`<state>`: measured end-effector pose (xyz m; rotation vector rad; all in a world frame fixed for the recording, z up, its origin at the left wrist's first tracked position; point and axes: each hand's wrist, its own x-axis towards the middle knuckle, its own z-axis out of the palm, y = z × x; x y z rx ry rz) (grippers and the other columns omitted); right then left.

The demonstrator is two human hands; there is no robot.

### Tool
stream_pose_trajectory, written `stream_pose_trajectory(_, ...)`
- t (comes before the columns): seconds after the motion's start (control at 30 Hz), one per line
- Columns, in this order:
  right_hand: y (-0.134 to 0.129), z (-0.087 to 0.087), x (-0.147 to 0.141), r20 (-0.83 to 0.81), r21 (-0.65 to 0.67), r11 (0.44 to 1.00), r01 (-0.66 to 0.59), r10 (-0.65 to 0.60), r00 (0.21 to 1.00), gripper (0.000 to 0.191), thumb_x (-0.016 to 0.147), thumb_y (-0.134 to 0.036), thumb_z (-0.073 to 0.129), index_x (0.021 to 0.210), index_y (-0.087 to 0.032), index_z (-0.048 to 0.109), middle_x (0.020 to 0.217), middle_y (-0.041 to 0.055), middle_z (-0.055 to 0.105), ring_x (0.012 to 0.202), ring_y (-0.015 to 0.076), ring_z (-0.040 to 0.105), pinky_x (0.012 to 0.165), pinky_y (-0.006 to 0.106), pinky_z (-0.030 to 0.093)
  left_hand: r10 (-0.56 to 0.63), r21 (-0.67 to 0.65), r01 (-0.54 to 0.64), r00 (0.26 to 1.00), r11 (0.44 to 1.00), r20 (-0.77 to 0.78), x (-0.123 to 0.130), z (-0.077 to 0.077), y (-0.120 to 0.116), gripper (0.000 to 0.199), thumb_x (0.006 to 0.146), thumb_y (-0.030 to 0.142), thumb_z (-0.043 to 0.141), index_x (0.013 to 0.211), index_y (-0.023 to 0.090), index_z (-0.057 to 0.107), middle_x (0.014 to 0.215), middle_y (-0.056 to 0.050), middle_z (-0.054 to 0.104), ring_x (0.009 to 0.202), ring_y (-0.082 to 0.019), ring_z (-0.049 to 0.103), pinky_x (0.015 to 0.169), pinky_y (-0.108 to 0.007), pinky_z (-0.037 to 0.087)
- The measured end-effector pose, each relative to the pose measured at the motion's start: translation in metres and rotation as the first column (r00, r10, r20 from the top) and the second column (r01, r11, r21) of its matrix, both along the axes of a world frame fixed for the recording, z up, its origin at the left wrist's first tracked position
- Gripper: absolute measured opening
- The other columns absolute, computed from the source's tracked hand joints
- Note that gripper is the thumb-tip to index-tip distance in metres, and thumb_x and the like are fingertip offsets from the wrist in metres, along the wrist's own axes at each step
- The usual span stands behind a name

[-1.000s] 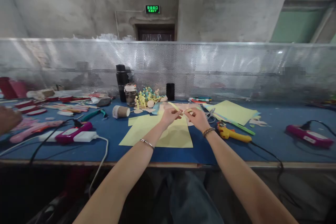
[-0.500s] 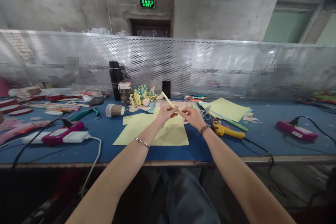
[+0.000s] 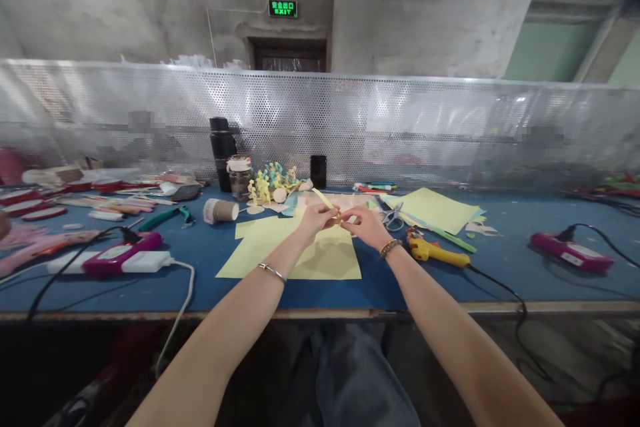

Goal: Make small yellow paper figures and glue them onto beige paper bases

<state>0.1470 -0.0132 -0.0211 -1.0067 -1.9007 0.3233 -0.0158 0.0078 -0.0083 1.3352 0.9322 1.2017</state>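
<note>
In the head view, the left hand (image 3: 320, 218) pinches a yellow strip (image 3: 323, 198) mid-frame, fingers closed; the right hand (image 3: 369, 226) pinches its lower end, also closed, presumably to steady it. Yellow paper (image 3: 280, 252) lies beneath; a glue gun (image 3: 443, 254), right of centre, seems placed within reach.

A long work table (image 3: 510, 240) with a blue top and a brownish near edge spans the scene. Along its far side runs a perforated metal screen (image 3: 285, 110), silvery with reflected light. Beyond stands a blotchy grey concrete wall (image 3: 125, 7) with a dark doorway (image 3: 290, 57), a lit green exit sign (image 3: 283, 9) above it, and a pale green surface (image 3: 547, 50) at far right.
</note>
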Motion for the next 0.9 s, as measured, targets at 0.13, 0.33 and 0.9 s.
stream_pose_trajectory(0.13,0.0000,0.0010,0.0005,-0.002,0.023,1.000,0.000,0.000,1.000,0.019,0.073,-0.029,0.060,0.087,-0.020,0.069,0.086,0.0039,0.062,0.054,0.0093,0.056,0.049,0.022,0.045,0.006,0.022,-0.006,1.000,1.000,0.003,-0.0005,-0.0006,0.0013,0.029,0.062,0.031,0.072,0.085,0.014,0.069,0.077,-0.006,0.069,0.071,-0.014,0.064,0.072,-0.028,0.050)
stream_pose_trajectory(0.33,0.0027,-0.0004,0.0025,0.039,0.063,0.998,0.016,-0.019,0.999,0.017,0.071,-0.025,0.062,0.086,-0.021,0.068,0.086,0.0029,0.062,0.056,0.0094,0.056,0.054,0.024,0.046,-0.009,0.024,0.008,0.999,1.000,0.035,-0.0012,-0.0003,0.0005,0.031,0.063,0.033,0.072,0.088,0.014,0.068,0.083,-0.008,0.069,0.079,-0.017,0.065,0.076,-0.029,0.049)
stream_pose_trajectory(0.9,0.0002,0.0012,0.0009,-0.036,0.028,1.000,0.002,-0.001,0.999,0.014,0.077,-0.031,0.056,0.084,-0.020,0.060,0.092,0.0037,0.061,0.050,0.0087,0.055,0.048,0.024,0.047,0.025,0.025,-0.025,0.999,0.999,-0.024,-0.0013,0.0022,0.0002,0.028,0.066,0.036,0.068,0.087,0.018,0.069,0.084,-0.005,0.069,0.072,-0.012,0.064,0.071,-0.024,0.048)
